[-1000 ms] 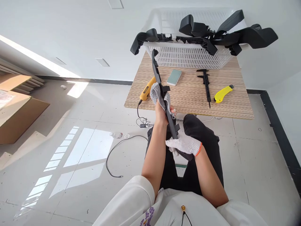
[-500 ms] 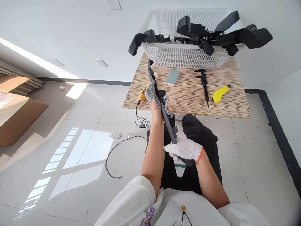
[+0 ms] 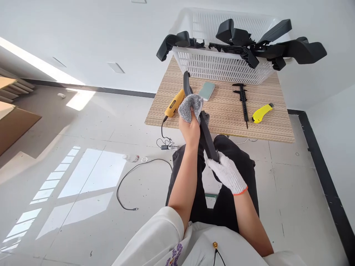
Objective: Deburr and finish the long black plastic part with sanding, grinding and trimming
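Observation:
A long black plastic trim piece [image 3: 208,138] slants over my knees, its curved far end above the table. My bare left hand [image 3: 190,127] is closed round a grey cloth [image 3: 191,105], which wraps the piece partway along. My right hand [image 3: 226,171], in a white knitted glove with an orange cuff, grips the near end; some of its fingers are hidden behind the piece. Just left of the cloth lies a yellow corded tool [image 3: 174,103]. Past the piece is a small pale green booklet or box [image 3: 207,91].
On the wood-grain table [image 3: 222,122] lie a black caliper [image 3: 243,103] and a yellow utility knife [image 3: 262,113]. A white plastic basket [image 3: 216,66] at the back holds several black plastic parts [image 3: 238,50] that overhang its rim. A cable [image 3: 122,201] and a cardboard box [image 3: 16,127] are on the floor at left.
The trim piece has been turned about its length and its near end has risen away from my body. My right hand went up with it; the cloth now covers the piece's top.

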`<state>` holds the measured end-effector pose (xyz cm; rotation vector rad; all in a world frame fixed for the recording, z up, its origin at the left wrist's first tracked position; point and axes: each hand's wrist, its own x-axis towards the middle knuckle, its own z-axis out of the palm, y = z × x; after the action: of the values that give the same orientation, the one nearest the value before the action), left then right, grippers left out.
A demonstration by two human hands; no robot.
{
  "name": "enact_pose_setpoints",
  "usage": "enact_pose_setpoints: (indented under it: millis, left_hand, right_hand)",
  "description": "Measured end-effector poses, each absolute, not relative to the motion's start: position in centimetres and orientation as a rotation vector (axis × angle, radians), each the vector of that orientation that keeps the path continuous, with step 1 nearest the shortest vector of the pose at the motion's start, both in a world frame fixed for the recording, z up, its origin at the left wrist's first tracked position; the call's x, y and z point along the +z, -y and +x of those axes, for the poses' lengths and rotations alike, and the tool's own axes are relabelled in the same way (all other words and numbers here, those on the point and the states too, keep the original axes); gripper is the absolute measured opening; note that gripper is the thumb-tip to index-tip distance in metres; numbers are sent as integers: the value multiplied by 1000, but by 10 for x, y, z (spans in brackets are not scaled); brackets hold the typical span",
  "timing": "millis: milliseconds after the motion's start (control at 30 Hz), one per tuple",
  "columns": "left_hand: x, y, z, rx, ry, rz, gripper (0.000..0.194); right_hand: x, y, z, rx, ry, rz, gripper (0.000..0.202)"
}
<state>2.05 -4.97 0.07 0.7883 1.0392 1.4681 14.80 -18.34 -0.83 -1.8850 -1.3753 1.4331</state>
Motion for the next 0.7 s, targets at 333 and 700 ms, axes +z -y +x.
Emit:
enact_pose_setpoints:
  millis: [333,700]
  left_hand:
    - [-11,39,-11,1822,-1235,618,52]
    - [0,39,-17,1679,-910,669,41]
  right_hand:
    - [-27,183,118,1430,1029,-1746,33]
    - [-44,190,127,1314,1283,-1982,39]
